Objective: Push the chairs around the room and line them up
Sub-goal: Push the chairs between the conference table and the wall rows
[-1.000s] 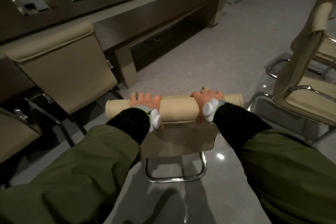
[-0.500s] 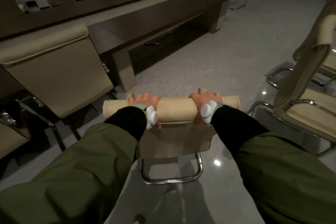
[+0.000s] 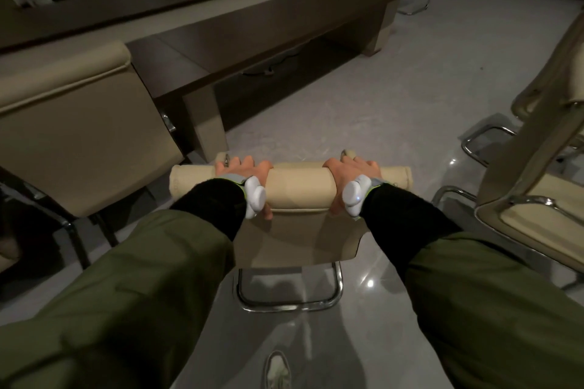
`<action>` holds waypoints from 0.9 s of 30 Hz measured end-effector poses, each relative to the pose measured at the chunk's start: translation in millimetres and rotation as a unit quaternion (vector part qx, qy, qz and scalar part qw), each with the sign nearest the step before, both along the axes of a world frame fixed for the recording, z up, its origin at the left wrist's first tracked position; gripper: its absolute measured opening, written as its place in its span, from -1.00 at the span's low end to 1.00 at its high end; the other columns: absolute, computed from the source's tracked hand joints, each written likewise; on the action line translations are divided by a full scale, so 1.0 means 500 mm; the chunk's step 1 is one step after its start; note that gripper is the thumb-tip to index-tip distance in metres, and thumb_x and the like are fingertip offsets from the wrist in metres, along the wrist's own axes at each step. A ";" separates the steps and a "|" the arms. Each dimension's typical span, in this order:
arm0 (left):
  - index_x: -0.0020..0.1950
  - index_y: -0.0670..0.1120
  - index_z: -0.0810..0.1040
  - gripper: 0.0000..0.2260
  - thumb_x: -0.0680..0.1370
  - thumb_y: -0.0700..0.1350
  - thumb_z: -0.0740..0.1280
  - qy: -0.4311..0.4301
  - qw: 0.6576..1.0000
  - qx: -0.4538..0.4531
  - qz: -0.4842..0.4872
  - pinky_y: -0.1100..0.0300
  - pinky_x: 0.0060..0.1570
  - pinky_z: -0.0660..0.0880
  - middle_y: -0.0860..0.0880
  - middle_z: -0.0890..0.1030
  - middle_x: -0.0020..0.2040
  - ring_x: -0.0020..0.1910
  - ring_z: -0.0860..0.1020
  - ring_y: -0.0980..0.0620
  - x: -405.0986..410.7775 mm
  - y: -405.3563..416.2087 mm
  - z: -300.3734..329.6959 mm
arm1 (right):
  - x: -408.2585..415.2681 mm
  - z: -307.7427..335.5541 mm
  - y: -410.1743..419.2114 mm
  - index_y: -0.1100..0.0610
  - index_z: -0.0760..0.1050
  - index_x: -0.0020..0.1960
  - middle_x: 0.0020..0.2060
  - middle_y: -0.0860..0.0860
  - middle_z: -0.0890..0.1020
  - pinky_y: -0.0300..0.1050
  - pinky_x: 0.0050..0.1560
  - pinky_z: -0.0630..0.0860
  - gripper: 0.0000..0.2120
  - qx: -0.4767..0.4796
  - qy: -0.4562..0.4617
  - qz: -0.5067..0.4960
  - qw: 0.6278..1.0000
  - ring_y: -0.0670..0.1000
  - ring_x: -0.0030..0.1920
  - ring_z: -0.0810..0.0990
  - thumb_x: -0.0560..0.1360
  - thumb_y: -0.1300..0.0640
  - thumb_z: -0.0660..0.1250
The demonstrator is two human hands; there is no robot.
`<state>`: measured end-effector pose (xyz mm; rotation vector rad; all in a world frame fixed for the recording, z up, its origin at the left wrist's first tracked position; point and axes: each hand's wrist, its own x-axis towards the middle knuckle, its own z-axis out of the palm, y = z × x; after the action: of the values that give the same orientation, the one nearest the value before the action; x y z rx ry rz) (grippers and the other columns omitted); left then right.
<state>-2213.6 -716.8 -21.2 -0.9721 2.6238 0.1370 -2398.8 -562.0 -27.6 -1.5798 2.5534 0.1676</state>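
1. Two hands in view, both curled over the padded top roll of one beige chair point(image 3: 297, 186) at the centre of the view.
2. Left hand point(image 3: 245, 172) at about 9 o'clock on that roll: fingers wrapped over the far side, thumb pressed on the near side, gripping the padding.
3. Right hand point(image 3: 350, 172) at about 3 o'clock on the same roll, wrapped the same way, fingers over the top and thumb below.
4. One white sensor pod strapped at each wrist, two in all; green sleeves over black cuffs on both arms.
5. Held chair standing on the grey floor point(image 3: 395, 98), its chrome loop base point(image 3: 289, 300) showing at 6 o'clock beneath the backrest.
6. One second beige chair point(image 3: 72, 142) at 9 o'clock, backrest toward the camera, tucked against the long dark worktop point(image 3: 252, 19).
7. Two more beige chairs at 3 o'clock, the nearer one point(image 3: 537, 186) side-on with a chrome armrest, the farther one point(image 3: 568, 110) partly hidden behind it.
8. Several more chair backs ranged along the far side of the worktop at 12 o'clock; exact count not clear, cut off by the top edge.
9. One shoe tip point(image 3: 276, 371) on the floor at 6 o'clock, between the sleeves.
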 end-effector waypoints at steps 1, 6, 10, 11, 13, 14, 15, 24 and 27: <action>0.39 0.20 0.25 -0.14 0.18 0.29 0.54 0.004 1.000 0.001 0.000 -0.21 0.24 0.23 -0.06 0.38 0.23 0.26 0.34 -0.18 -0.013 -0.013 0.001 | -0.012 0.001 -0.014 -0.16 0.32 0.25 0.07 -0.02 0.49 0.03 0.23 0.26 -0.21 0.005 -0.003 0.001 1.000 0.12 0.14 0.50 0.09 -0.08 0.57; 0.41 0.18 0.24 -0.14 0.20 0.28 0.54 0.018 1.000 -0.003 -0.013 -0.22 0.25 0.24 -0.07 0.38 0.23 0.27 0.34 -0.19 -0.077 -0.087 0.001 | -0.080 0.008 -0.090 -0.14 0.33 0.27 0.12 -0.02 0.49 0.05 0.16 0.29 -0.20 0.012 -0.021 -0.010 1.000 0.14 0.18 0.48 0.10 -0.08 0.58; 0.41 0.18 0.25 -0.14 0.20 0.29 0.54 0.016 1.000 0.003 -0.017 -0.25 0.27 0.22 -0.06 0.37 0.23 0.27 0.33 -0.19 -0.134 -0.144 0.003 | -0.136 0.014 -0.147 -0.12 0.32 0.29 0.16 0.01 0.47 0.01 0.02 0.22 -0.23 0.012 -0.028 -0.012 0.999 0.15 0.19 0.45 0.15 -0.06 0.56; 0.41 0.18 0.25 -0.13 0.20 0.28 0.55 0.015 1.000 0.007 -0.015 -0.25 0.27 0.22 -0.06 0.38 0.23 0.27 0.33 -0.20 -0.151 -0.159 0.005 | -0.153 0.014 -0.162 -0.12 0.32 0.29 0.17 0.02 0.47 0.01 0.03 0.22 -0.24 0.012 -0.030 -0.013 0.999 0.15 0.20 0.45 0.17 -0.06 0.56; 0.41 0.17 0.25 -0.12 0.19 0.28 0.56 0.013 1.000 0.012 -0.012 -0.27 0.29 0.21 -0.07 0.38 0.23 0.27 0.33 -0.20 -0.184 -0.185 0.007 | -0.182 0.012 -0.190 -0.14 0.32 0.29 0.17 0.01 0.47 0.00 0.02 0.22 -0.23 0.011 -0.026 -0.015 0.999 0.15 0.19 0.45 0.15 -0.07 0.57; 0.41 0.17 0.25 -0.12 0.19 0.27 0.57 0.015 1.000 0.012 -0.011 -0.28 0.30 0.21 -0.07 0.38 0.23 0.28 0.33 -0.20 -0.198 -0.196 0.007 | -0.195 0.010 -0.201 -0.15 0.32 0.28 0.17 0.00 0.48 -0.01 0.00 0.22 -0.22 0.010 -0.021 -0.017 1.000 0.15 0.18 0.46 0.13 -0.07 0.57; 0.40 0.16 0.26 -0.12 0.19 0.27 0.57 0.017 1.000 0.013 -0.011 -0.28 0.31 0.21 -0.07 0.38 0.23 0.28 0.34 -0.20 -0.213 -0.208 0.008 | -0.209 0.009 -0.214 -0.15 0.32 0.28 0.17 -0.01 0.48 -0.01 -0.01 0.21 -0.21 0.011 -0.017 -0.020 1.000 0.14 0.18 0.46 0.12 -0.07 0.58; 0.38 0.15 0.27 -0.17 0.21 0.17 0.59 0.017 1.000 0.021 0.002 -0.29 0.34 0.21 -0.06 0.38 0.20 0.25 0.34 -0.20 -0.330 -0.281 0.018 | -0.334 0.019 -0.300 -0.16 0.31 0.30 0.17 0.00 0.46 0.07 0.15 0.34 -0.21 0.031 -0.030 -0.010 0.999 0.16 0.21 0.44 0.16 -0.10 0.58; 0.38 0.13 0.27 -0.19 0.22 0.16 0.58 0.023 1.000 0.010 0.008 -0.28 0.33 0.23 -0.07 0.38 0.20 0.23 0.35 -0.19 -0.382 -0.292 0.010 | -0.389 0.031 -0.319 -0.14 0.32 0.31 0.18 0.01 0.46 0.08 0.20 0.35 -0.23 0.033 -0.028 0.001 0.999 0.18 0.24 0.42 0.18 -0.13 0.57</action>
<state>-2404.5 -863.1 -16.2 -0.9940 2.6517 0.1925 -2593.3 -721.3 -12.1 -1.5421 2.4772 0.2014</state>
